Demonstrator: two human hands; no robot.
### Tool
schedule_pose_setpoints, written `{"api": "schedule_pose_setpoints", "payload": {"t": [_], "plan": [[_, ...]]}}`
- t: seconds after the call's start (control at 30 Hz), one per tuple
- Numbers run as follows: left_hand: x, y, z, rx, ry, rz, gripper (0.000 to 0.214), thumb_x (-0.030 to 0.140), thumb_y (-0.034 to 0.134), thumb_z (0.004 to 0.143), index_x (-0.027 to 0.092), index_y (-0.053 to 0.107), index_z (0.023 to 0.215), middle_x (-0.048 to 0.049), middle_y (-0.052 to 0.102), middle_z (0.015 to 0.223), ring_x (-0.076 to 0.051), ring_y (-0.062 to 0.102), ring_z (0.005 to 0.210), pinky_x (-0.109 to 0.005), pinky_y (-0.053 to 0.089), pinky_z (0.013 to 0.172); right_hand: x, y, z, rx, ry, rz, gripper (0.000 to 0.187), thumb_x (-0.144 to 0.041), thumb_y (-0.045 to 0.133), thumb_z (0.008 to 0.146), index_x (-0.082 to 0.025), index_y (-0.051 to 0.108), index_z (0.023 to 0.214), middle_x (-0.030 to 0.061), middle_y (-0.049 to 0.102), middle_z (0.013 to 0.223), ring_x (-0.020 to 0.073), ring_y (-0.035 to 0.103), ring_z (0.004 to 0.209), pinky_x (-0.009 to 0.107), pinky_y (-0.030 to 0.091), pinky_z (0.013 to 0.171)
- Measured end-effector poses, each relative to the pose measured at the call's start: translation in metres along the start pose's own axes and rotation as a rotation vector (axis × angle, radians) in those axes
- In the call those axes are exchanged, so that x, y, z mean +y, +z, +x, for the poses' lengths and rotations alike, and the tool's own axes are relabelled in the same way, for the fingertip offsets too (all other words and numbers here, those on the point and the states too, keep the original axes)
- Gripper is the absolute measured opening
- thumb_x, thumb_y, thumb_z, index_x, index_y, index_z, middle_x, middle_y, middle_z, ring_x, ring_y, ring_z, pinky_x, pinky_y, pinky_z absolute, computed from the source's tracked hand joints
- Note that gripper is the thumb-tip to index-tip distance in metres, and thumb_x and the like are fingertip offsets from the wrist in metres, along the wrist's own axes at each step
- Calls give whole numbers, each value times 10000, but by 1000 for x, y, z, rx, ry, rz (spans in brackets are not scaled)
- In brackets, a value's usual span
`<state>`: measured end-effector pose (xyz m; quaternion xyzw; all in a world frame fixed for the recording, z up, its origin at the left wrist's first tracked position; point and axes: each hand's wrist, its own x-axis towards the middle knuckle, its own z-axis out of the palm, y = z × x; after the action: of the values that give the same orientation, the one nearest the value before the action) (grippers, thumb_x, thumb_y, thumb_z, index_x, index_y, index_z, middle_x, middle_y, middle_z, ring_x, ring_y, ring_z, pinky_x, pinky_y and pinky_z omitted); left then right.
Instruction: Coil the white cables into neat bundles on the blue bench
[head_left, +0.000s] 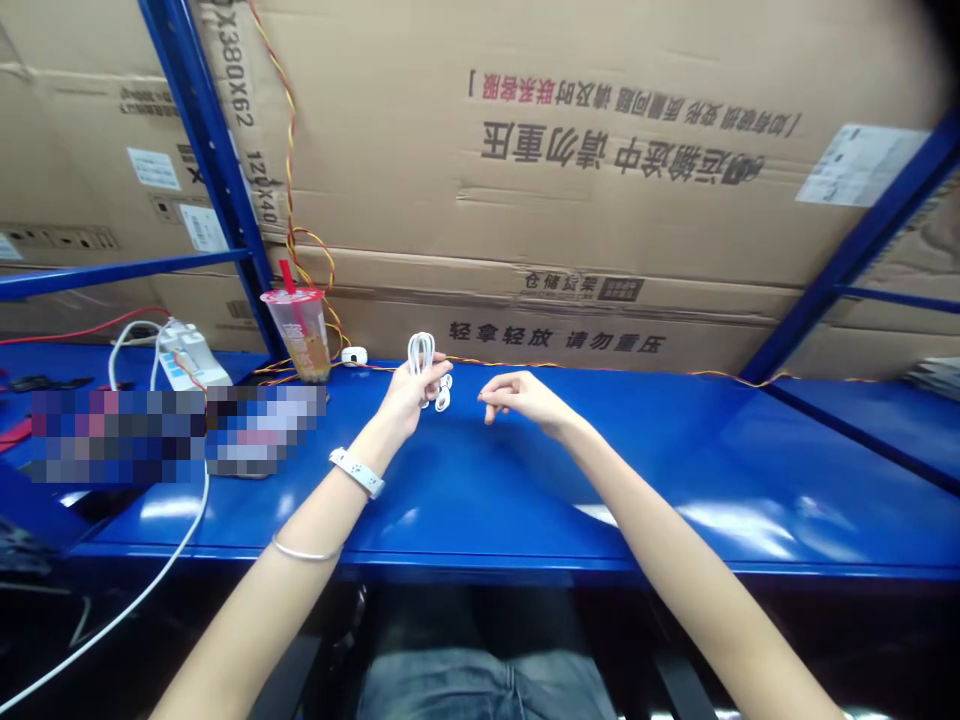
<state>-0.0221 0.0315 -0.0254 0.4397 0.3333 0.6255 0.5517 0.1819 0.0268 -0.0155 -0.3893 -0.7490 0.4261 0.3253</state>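
My left hand is closed around a coiled white cable, whose loop sticks up above the fingers and whose plug ends hang to the right. It hovers over the blue metal bench. My right hand hangs a short way right of it, fingers loosely curled and apart, holding nothing. A white band and a thin bracelet are on my left forearm.
A plastic cup with a red straw stands at the back left. Beside it lie a white power strip with its white cord, and a small white device. Large cardboard boxes and blue rack posts close off the back.
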Motion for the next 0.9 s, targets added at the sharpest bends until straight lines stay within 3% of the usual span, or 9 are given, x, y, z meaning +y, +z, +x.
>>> {"api": "schedule_pose_setpoints", "payload": {"t": [0.13, 0.27, 0.4, 0.57, 0.77, 0.9], "plan": [[6, 0, 2, 11, -119, -151, 255, 337, 733, 755, 137, 611, 854, -33, 644, 779, -25, 437, 454, -170, 303, 395, -1, -9, -3, -193, -3, -98, 214, -355, 661, 748, -153, 716, 790, 57, 734, 802, 179, 656, 777, 278, 477, 750], [12, 5, -1, -28, -243, -246, 422, 538, 555, 860, 120, 606, 877, -75, 653, 797, -73, 510, 482, -194, 361, 402, 1, 0, -4, -456, -6, -306, 167, -311, 683, 719, -165, 742, 775, 35, 740, 829, 177, 655, 786, 256, 473, 746], [10, 6, -3, -116, -318, -253, 568, 609, 340, 921, 115, 618, 964, -116, 676, 852, -123, 571, 529, -239, 430, 454, -2, 10, -5, -533, -39, -391, 189, -322, 719, 699, -167, 751, 803, 27, 734, 792, 159, 646, 726, 231, 452, 674], [4, 8, -5, -158, -340, -224, 585, 593, 272, 941, 132, 623, 1026, -140, 701, 929, -168, 638, 617, -284, 491, 548, -6, 8, -6, -383, -111, -454, 249, -402, 695, 747, -184, 744, 856, 17, 709, 763, 152, 613, 696, 233, 422, 643], [-4, 18, -12, -162, -380, -229, 494, 505, 276, 974, 143, 611, 975, -116, 691, 836, -200, 667, 688, -333, 523, 639, -2, 13, 2, 249, -213, -424, 280, -405, 574, 838, -159, 662, 737, 32, 660, 713, 142, 532, 639, 256, 380, 633], [-19, 20, -12, -185, -388, -264, 420, 465, 334, 974, 156, 617, 956, -96, 685, 866, -190, 661, 732, -360, 539, 700, 1, 22, 4, 334, -167, -375, 181, -339, 610, 785, -166, 642, 744, 30, 655, 714, 145, 544, 650, 252, 390, 643]]}}
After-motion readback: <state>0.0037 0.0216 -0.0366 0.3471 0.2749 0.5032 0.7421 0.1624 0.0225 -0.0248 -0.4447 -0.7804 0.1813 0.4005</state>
